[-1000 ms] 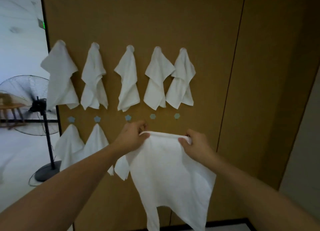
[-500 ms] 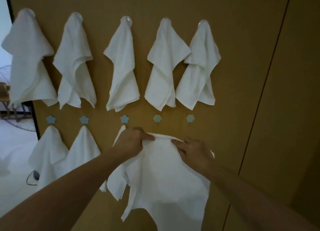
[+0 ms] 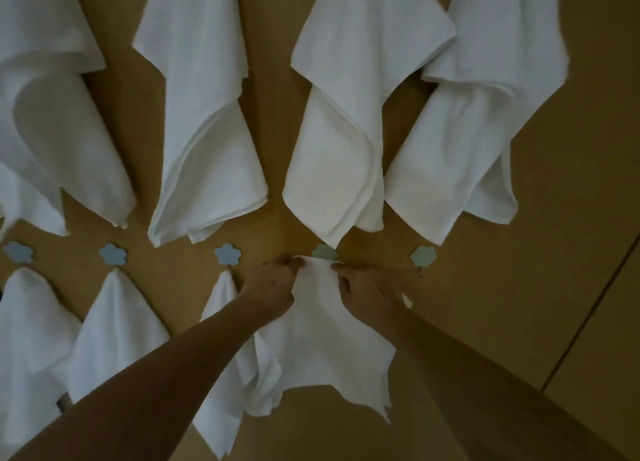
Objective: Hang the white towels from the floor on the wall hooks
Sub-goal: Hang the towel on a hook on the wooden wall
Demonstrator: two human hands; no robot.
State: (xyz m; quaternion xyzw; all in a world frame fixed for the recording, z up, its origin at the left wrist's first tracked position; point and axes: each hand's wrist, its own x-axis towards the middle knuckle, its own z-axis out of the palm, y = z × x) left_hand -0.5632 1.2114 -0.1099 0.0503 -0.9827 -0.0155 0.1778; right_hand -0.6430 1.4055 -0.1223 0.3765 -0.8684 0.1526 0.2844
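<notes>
left hand (image 3: pixel 273 284) and right hand (image 3: pixel 367 287) both pinch the top edge of a white towel (image 3: pixel 322 339), bunched just under the fourth lower-row hook (image 3: pixel 325 253) on the brown wall (image 3: pixel 554 218). risk: fold misses the peg, towel slips to floor.

A brown wall panel (image 3: pixel 540 218) of smooth, matte board fills nearly the whole view. A thin dark seam (image 3: pixel 588 318) runs slantwise down the panel's lower right part, with more of the same brown board beyond it. The light is dim and even, leaving the panel's lower right corner in deeper shadow than its middle.
</notes>
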